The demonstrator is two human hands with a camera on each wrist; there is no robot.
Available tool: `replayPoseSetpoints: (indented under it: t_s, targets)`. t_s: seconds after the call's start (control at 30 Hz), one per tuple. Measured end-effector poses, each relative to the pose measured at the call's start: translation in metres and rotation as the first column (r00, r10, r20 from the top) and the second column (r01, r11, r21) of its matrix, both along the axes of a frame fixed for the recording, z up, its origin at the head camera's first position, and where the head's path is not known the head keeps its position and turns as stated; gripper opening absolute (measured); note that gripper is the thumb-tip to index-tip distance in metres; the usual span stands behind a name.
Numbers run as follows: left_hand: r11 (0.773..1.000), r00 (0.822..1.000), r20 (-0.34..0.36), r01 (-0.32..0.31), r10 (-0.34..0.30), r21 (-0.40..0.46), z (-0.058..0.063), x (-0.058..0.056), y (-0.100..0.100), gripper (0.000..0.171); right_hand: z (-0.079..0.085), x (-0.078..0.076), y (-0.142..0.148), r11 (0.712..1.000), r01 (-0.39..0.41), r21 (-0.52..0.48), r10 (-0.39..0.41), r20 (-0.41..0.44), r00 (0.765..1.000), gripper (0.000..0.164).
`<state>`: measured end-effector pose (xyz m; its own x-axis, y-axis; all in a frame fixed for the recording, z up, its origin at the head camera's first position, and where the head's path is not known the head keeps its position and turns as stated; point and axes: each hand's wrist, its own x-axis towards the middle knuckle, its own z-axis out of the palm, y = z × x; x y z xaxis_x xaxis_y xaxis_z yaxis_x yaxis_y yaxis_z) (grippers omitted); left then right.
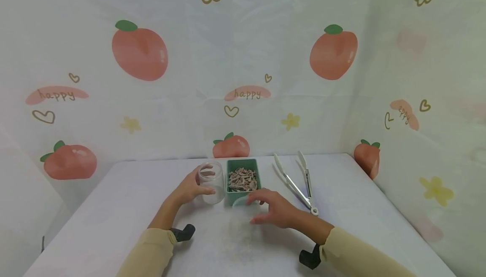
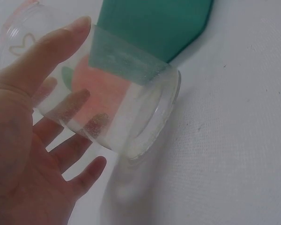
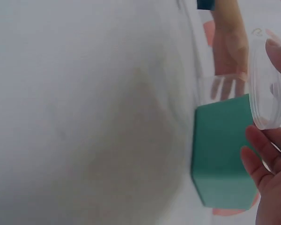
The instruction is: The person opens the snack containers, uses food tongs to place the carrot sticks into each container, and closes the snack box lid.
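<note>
My left hand (image 1: pixel 191 187) holds a clear jar (image 1: pixel 212 190), with the thumb on one side and the fingers around the other. The jar stands upright without a lid in the head view, and its base (image 2: pixel 154 112) shows at close range in the left wrist view. A thin, clear round lid (image 3: pixel 267 89) is pinched on edge by my right hand (image 1: pixel 276 209). In the head view the lid (image 1: pixel 240 201) looks faint, just in front of a green box (image 1: pixel 232 198). Brown dried pieces (image 1: pixel 243 179) lie inside this box, right beside the jar.
Metal tongs (image 1: pixel 298 188) with pale tips lie spread on the white table (image 1: pixel 360 222), right of the green box. Behind the table hangs a pale curtain (image 1: pixel 182 121) printed with fruit and flowers. Black wrist mounts (image 1: pixel 183 232) stick out below both hands.
</note>
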<state>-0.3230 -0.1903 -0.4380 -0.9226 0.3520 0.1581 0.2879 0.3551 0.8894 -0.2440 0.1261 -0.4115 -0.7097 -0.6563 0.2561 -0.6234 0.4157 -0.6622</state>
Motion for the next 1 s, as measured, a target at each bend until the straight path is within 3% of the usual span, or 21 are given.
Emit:
replayPoseSetpoints:
  t_s: [0.27,0.53,0.6,1.0]
  targets:
    - [1.000,1.000,0.021,0.018,-0.019,0.024,0.003,0.001,0.002,0.079,-0.015,-0.005,0.001,0.997,-0.071,0.040,0.070,0.026,0.997,0.035]
    - [0.999,0.998,0.049,0.034,-0.036,0.027,0.029,0.020,0.008,0.076,-0.028,-0.011,0.000,0.990,-0.047,0.132,0.041,0.048,0.998,0.036]
    - [0.999,0.998,0.046,0.035,-0.036,0.018,0.031,0.022,0.009,0.075,-0.029,-0.012,0.001,0.987,-0.032,0.155,0.025,0.049,0.999,0.036]
    - [0.998,0.998,0.031,0.047,-0.048,0.046,0.029,0.022,0.007,0.080,-0.031,-0.017,0.002,0.975,-0.025,0.220,0.004,0.097,0.995,0.036]
